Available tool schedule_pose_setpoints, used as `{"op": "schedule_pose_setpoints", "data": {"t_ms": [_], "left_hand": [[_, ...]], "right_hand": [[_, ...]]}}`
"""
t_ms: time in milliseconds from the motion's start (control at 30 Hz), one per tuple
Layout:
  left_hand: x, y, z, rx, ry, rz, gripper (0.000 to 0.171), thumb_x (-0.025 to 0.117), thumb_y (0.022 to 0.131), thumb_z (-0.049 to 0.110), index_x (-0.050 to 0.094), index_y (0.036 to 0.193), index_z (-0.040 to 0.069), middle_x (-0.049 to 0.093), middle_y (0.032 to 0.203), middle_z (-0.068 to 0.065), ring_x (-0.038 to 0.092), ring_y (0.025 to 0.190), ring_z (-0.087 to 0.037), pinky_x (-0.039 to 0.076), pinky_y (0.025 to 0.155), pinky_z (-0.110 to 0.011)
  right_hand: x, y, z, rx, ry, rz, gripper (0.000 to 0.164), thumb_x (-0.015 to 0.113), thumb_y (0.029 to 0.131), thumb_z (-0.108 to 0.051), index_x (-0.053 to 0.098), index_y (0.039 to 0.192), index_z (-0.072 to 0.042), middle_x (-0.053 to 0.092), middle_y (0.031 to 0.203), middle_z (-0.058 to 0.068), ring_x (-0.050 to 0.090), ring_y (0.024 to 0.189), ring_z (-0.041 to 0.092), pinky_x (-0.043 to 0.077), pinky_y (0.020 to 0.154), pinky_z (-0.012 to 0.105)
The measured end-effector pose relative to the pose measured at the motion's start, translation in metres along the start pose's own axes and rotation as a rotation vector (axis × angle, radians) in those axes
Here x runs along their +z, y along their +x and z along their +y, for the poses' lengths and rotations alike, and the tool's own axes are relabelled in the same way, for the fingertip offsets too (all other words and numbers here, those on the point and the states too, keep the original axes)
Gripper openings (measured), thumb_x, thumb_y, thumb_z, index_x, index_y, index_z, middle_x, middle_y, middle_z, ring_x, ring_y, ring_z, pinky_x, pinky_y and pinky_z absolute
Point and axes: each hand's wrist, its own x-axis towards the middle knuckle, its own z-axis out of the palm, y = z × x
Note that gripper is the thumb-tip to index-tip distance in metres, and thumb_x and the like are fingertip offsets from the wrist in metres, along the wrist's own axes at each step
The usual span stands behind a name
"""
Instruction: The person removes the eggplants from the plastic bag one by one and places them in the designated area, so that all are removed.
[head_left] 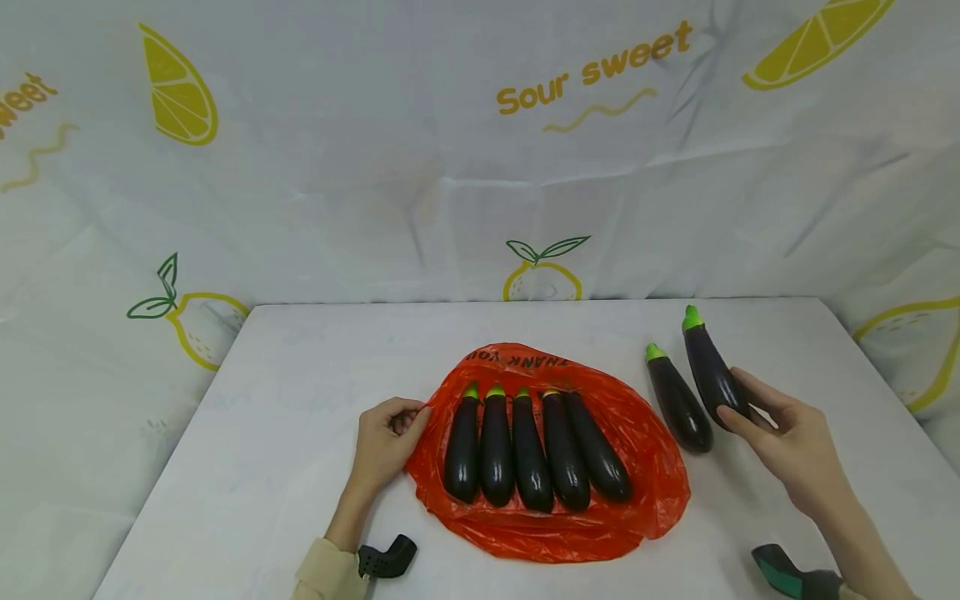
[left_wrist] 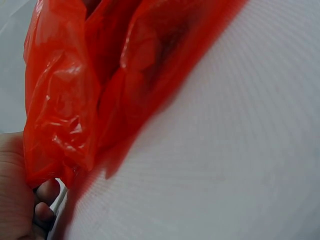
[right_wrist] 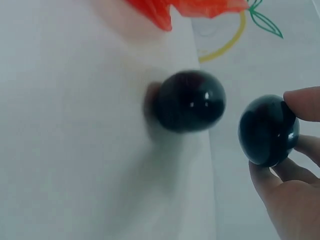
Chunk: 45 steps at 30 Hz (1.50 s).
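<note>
Several dark eggplants with green stem ends lie side by side on a red plastic bag that bears the words THANK YOU. My left hand pinches the bag's left edge between thumb and fingers; the left wrist view has the crinkled red plastic rising from that grip. At the right, my right hand grips an eggplant by its thick end, its green tip pointing away from me. Another eggplant lies between it and the bag. In the right wrist view both round ends show, the gripped eggplant among the fingers.
The white table reaches to a back edge against a white cloth printed with lemons and the words Sour sweet. A black wrist mount sits on the left wrist, and another device on the right.
</note>
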Motion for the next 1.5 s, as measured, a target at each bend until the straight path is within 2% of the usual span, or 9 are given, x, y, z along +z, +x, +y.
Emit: {"op": "schedule_pose_setpoints", "data": {"t_ms": [67,133,200,267,333,433,533,1033,1500], "left_hand": [[0.000,0.000,0.000,0.000,0.000,0.001,0.006,0.076,0.090,0.009,0.079,0.095,0.012,0.069,0.075,-0.001,0.050,0.065,-0.004,0.047,0.059,-0.019],[0.000,0.000,0.000,0.000,0.001,0.002,0.006,0.077,0.090,0.009,0.079,0.094,0.011,0.069,0.075,-0.001,0.050,0.065,-0.004,0.047,0.059,-0.019],[0.000,0.000,0.000,0.000,0.000,0.002,0.006,0.077,0.089,0.009,0.079,0.094,0.012,0.068,0.074,-0.001,0.050,0.065,-0.004,0.047,0.059,-0.019],[0.001,0.000,-0.001,0.002,0.000,0.004,0.006,0.077,0.089,0.008,0.079,0.094,0.011,0.068,0.074,-0.001,0.050,0.065,-0.004,0.046,0.059,-0.019],[0.002,0.001,-0.001,0.008,-0.002,0.007,0.007,0.077,0.088,0.006,0.079,0.094,0.010,0.068,0.074,-0.003,0.049,0.065,-0.003,0.046,0.058,-0.019],[0.002,0.001,-0.002,0.017,-0.004,0.016,0.009,0.078,0.087,0.004,0.078,0.094,0.008,0.068,0.074,-0.004,0.048,0.065,-0.003,0.045,0.058,-0.019],[0.002,0.002,-0.002,0.023,-0.005,0.016,0.007,0.078,0.087,0.004,0.078,0.093,0.008,0.068,0.074,-0.003,0.048,0.064,-0.002,0.045,0.057,-0.019],[0.001,0.002,-0.002,0.004,0.010,0.001,0.004,0.077,0.090,0.010,0.079,0.091,0.013,0.069,0.073,0.000,0.050,0.064,-0.003,0.045,0.057,-0.019],[0.001,0.001,-0.003,0.022,-0.002,0.008,0.005,0.077,0.088,0.007,0.079,0.091,0.011,0.069,0.074,0.000,0.050,0.063,-0.002,0.045,0.057,-0.018]], "right_hand": [[-0.003,0.001,0.003,0.022,-0.026,-0.035,0.064,0.067,0.099,-0.021,0.041,0.154,0.000,0.043,0.158,0.022,0.046,0.133,-0.009,0.041,0.080,-0.005],[-0.006,0.002,0.005,0.045,-0.055,-0.071,0.064,0.065,0.101,-0.024,0.038,0.155,-0.001,0.038,0.157,0.032,0.045,0.146,0.016,0.040,0.078,-0.005],[-0.007,0.004,0.006,0.067,-0.073,-0.103,0.065,0.063,0.102,-0.026,0.036,0.156,0.000,0.036,0.156,0.036,0.040,0.146,0.041,0.040,0.077,-0.005],[-0.009,0.005,0.008,0.084,-0.091,-0.124,0.066,0.062,0.103,-0.028,0.035,0.157,0.000,0.036,0.156,0.037,0.035,0.141,0.056,0.041,0.080,-0.003],[-0.009,0.007,0.011,0.095,-0.100,-0.137,0.067,0.061,0.103,-0.030,0.033,0.157,-0.001,0.035,0.156,0.037,0.033,0.141,0.058,0.046,0.091,0.005],[-0.009,0.008,0.016,0.099,-0.099,-0.151,0.067,0.059,0.104,-0.030,0.032,0.157,0.001,0.033,0.156,0.038,0.031,0.141,0.060,0.045,0.113,0.042],[-0.008,0.010,0.020,0.102,-0.076,-0.164,0.067,0.058,0.104,-0.029,0.030,0.157,0.002,0.030,0.157,0.040,0.027,0.141,0.062,0.032,0.104,0.075],[-0.003,0.015,0.032,0.130,-0.065,-0.205,0.067,0.055,0.105,-0.028,0.028,0.157,0.004,0.026,0.157,0.041,0.023,0.143,0.063,0.029,0.106,0.078],[-0.005,0.016,0.022,0.175,-0.138,-0.237,0.067,0.052,0.106,-0.031,0.027,0.157,0.005,0.026,0.156,0.043,0.029,0.138,0.065,0.034,0.103,0.078]]}}
